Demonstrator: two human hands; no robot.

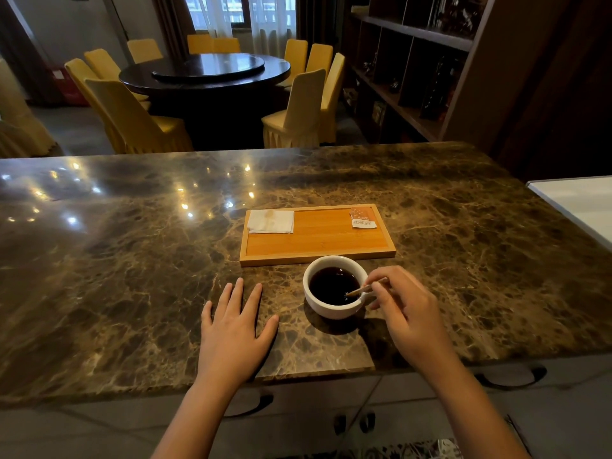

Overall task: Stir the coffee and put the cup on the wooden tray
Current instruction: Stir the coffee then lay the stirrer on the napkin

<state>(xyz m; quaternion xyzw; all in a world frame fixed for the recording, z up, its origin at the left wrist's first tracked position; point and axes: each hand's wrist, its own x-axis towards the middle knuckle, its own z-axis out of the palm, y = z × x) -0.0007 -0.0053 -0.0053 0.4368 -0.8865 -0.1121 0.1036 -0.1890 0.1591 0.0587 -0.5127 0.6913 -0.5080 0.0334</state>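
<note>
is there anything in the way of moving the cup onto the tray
Nothing visible blocks it. The cup sits just in front of the wooden tray, whose middle is bare; the napkin and sachet lie in its far corners. The stir stick is in the coffee.

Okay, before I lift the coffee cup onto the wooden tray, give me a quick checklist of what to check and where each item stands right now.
1. Cup upright on the counter, beside the wooden tray: ok.
2. Bare middle of tray between napkin and sachet: ok.
3. Stir stick out of the coffee: not ok, tip dips in.
4. Right hand free to grip: not ok, it holds the stick.
5. Left hand free: ok, flat on the counter.
6. Coffee fully stirred: cannot tell.
</note>
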